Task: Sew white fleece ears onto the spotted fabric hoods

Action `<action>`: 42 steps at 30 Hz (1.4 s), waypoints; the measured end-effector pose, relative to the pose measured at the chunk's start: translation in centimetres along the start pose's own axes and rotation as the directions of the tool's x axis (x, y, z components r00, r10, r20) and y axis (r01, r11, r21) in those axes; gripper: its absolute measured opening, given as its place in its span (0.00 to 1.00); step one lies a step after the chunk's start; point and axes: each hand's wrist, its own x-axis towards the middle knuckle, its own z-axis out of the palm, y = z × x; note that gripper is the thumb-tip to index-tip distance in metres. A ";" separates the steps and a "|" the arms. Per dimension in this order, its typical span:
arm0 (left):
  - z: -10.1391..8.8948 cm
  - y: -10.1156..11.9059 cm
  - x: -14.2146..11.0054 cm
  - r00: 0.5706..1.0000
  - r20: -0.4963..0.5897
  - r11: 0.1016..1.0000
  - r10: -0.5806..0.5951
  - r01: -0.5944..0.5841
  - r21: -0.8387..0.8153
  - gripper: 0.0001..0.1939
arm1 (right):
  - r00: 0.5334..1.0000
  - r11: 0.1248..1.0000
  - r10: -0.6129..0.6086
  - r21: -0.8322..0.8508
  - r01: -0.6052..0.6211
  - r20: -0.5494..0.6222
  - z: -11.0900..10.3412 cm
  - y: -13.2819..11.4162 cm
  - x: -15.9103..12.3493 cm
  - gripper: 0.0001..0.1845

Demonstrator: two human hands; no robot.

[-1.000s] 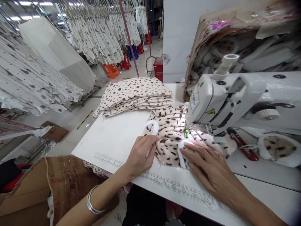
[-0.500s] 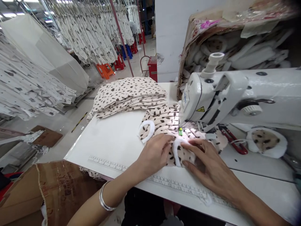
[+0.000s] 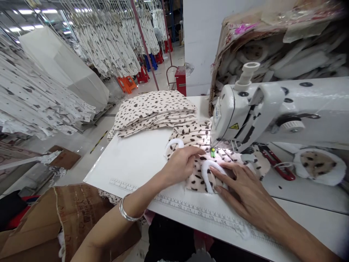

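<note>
Sewing table (image 3: 128, 160) holds spotted fabric (image 3: 191, 133), white-trimmed.

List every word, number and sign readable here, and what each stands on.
"10", "12", "13", "14": printed on the ruler along the table edge.
Yellow warning triangle on the sewing machine: no readable words.
Blue label on the machine: too blurred.
Cardboard box printing: too blurred.

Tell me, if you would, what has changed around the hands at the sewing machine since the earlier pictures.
The left hand has slid rightward onto the spotted fabric, now partly covering the upper white loop. The right hand stays pressed by the lower white loop. The folded spotted stack and sewing machine stayed put.
</note>
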 end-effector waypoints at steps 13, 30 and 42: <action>4.1 0.6 -3.3 0.937 0.026 0.790 0.349 -0.309 0.530 0.14 | 0.990 0.980 0.132 0.158 -0.122 -0.057 -2.1 2.2 0.0 0.14; 1.5 0.0 -2.9 0.950 0.094 0.907 0.299 -0.314 0.281 0.19 | 0.963 0.966 -0.246 0.056 0.253 -0.107 -1.2 -0.2 2.1 0.17; -2.8 -3.4 -2.2 0.944 0.261 0.846 0.203 -0.303 0.439 0.35 | 0.979 0.976 -0.183 0.104 0.192 -0.096 0.0 0.6 0.8 0.18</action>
